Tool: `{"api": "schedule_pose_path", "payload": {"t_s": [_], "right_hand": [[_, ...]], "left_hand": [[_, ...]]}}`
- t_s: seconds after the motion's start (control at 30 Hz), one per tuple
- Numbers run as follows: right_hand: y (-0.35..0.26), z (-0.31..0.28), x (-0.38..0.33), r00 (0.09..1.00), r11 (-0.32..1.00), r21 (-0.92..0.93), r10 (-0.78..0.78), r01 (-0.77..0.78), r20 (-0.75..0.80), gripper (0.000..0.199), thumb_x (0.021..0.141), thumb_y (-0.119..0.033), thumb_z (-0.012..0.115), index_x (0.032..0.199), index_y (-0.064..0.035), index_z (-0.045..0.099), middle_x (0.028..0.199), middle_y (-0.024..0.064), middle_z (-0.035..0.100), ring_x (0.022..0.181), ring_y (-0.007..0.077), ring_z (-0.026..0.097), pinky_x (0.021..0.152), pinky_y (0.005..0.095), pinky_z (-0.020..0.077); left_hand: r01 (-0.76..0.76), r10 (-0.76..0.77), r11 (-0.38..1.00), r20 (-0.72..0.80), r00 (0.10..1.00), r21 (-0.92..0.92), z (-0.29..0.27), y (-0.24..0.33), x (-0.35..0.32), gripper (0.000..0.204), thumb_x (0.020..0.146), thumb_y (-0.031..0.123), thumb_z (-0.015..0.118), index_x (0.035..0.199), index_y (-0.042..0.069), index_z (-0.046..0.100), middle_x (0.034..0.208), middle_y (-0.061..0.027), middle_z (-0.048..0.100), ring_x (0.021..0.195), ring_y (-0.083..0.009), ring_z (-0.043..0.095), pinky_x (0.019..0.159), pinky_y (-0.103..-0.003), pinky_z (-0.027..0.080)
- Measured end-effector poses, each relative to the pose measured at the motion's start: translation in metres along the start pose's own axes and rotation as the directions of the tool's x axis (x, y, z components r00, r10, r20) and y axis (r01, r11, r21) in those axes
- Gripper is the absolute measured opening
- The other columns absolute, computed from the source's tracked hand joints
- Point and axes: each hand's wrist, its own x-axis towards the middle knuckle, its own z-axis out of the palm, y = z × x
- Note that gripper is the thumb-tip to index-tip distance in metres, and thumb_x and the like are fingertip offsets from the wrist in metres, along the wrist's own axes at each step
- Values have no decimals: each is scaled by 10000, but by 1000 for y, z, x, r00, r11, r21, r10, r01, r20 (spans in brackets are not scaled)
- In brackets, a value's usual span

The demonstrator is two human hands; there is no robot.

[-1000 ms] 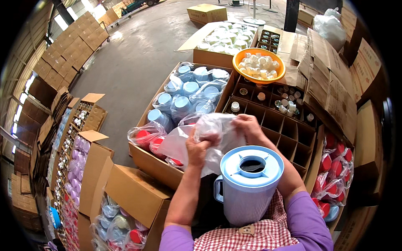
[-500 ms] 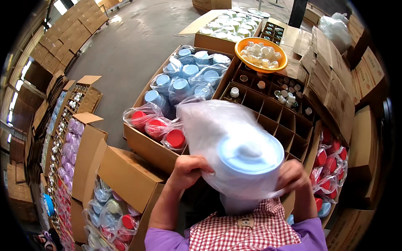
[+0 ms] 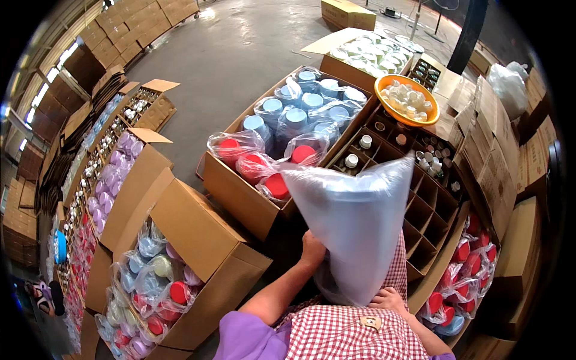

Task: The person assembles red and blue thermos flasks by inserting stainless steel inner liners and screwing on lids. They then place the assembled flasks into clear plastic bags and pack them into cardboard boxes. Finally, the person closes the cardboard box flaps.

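Down over the light blue pitcher (image 3: 363, 240) comes the clear plastic bag (image 3: 309, 182): half a second ago both hands were drawing its edge past the lid, and now it covers the whole vessel, with the hands lower down. From where I stand, the pitcher is upright at the person's lap, just in front of the red checked apron (image 3: 315, 330), its blue shape showing hazily through the film. Two corners of the bag poke up above it, and the plastic narrows toward the bottom.

On one side the left hand (image 3: 313, 249) is against the bag, its fingers partly hidden behind it, so I can't tell how tightly they close. The right hand (image 3: 390, 299) is at the bag's lower end, fingers bent; whether they pinch the film isn't clear.

Beyond the bag is an open carton (image 3: 240, 204) of wrapped blue-lidded and red-lidded containers. Beside that is a divided carton (image 3: 443, 210), with an orange basin (image 3: 387, 110) of small whitish caps at its far end.
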Motion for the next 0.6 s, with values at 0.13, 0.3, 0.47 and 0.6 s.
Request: {"api": "schedule_pose_path", "payload": {"t_s": [0.13,0.3,0.47,0.6], "right_hand": [[-1,2,17,881,987,65,-99,146,-463,110,699,-203,607,691,-98,639,671,28,587,670,202,569,627,338,460],[5,-56,132,798,986,74,-76,149,-598,88,617,-8,625,700,-35,620,687,90,585,620,258,552,540,344,462],[39,-100,306,715,946,141,-118,292,-689,151,681,12,649,827,-20,627,745,104,583,707,304,560,665,379,465],[82,-97,425,755,911,358,86,205,-650,100,716,-21,657,813,-40,642,781,98,611,750,306,569,683,360,456]], "left_hand": [[154,-186,893,-37,982,-423,-7,-62,26,287,910,208,494,1000,-39,610,888,-92,652,808,-171,602,701,-321,473],[189,-173,808,82,981,-559,-22,-73,130,318,913,253,489,1071,-4,590,1009,-121,624,920,-208,590,781,-342,473],[147,-128,808,73,989,-570,-46,-31,250,336,905,246,506,1127,-2,551,1043,-128,610,954,-223,583,809,-351,477],[106,-98,894,40,994,-436,-54,-25,302,365,898,242,520,1171,-1,521,1070,-134,600,981,-234,578,832,-358,480]]}}
